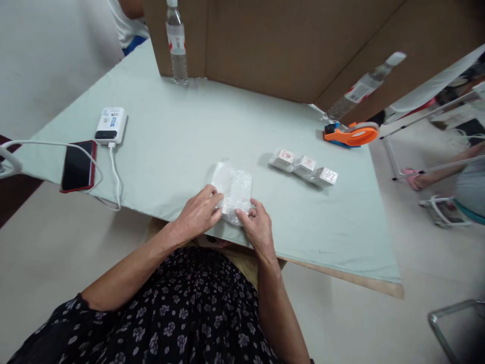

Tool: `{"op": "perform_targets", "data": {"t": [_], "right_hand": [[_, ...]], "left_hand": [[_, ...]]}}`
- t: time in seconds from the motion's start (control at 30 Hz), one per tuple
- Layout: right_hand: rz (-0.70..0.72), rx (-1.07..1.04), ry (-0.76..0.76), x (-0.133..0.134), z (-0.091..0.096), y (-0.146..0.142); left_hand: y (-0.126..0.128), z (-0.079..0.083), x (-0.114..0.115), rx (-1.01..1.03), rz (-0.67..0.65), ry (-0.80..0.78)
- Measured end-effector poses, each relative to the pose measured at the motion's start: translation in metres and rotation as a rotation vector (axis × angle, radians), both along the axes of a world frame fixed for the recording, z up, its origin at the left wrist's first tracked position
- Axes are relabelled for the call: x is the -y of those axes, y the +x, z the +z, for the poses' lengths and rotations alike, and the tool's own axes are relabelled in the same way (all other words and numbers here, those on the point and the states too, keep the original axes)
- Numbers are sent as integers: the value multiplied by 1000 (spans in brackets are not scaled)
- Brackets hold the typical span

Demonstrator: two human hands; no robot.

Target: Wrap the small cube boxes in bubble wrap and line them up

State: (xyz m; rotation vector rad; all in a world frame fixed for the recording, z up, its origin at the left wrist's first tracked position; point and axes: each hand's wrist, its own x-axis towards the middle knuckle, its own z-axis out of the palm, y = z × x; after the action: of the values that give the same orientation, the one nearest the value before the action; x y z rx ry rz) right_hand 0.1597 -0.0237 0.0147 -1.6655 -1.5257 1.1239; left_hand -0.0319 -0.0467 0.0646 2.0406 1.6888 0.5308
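A piece of clear bubble wrap (240, 186) lies near the front edge of the table, its near part crumpled. My left hand (202, 210) grips its left side with bent fingers. On the right side, my right hand (258, 222) pinches the near edge between thumb and fingers. Whether anything lies under or inside the wrap I cannot tell. To the right, three small white boxes with red print (306, 165) sit in a row, covered in clear wrapping.
An orange tape dispenser (352, 135) stands at the back right. Two water bottles (177, 48) lean or stand by the brown cardboard panel (265, 45). A white power bank (111, 125), a cable and a phone (78, 167) lie left. Another person sits at far right.
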Motion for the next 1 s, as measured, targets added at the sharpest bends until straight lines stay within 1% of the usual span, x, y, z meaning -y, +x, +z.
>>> {"op": "perform_targets", "data": {"t": [0.1, 0.2, 0.33, 0.47, 0.6, 0.73, 0.93, 1.0], "right_hand": [[-7, -179, -62, -1, -5, -3], [-40, -247, -65, 2, -5, -5], [-73, -243, 28, 5, 3, -12], [-69, -204, 123, 6, 13, -20], [-4, -156, 209, 6, 20, -32], [84, -53, 276, 8, 25, -42], [262, 135, 341, 3, 24, -40], [334, 207, 346, -1, 24, -37]], "left_hand": [[0, 2, -2, -20, -9, -25], [2, 3, -2, -55, -3, -45], [7, 4, 1, -80, 25, -49], [12, 7, 3, -84, 38, -73], [13, 6, 1, -87, 41, -100], [11, 2, -2, -53, 25, -117], [9, -5, -1, 49, 21, -112], [9, -9, 1, 91, 23, -86]]}}
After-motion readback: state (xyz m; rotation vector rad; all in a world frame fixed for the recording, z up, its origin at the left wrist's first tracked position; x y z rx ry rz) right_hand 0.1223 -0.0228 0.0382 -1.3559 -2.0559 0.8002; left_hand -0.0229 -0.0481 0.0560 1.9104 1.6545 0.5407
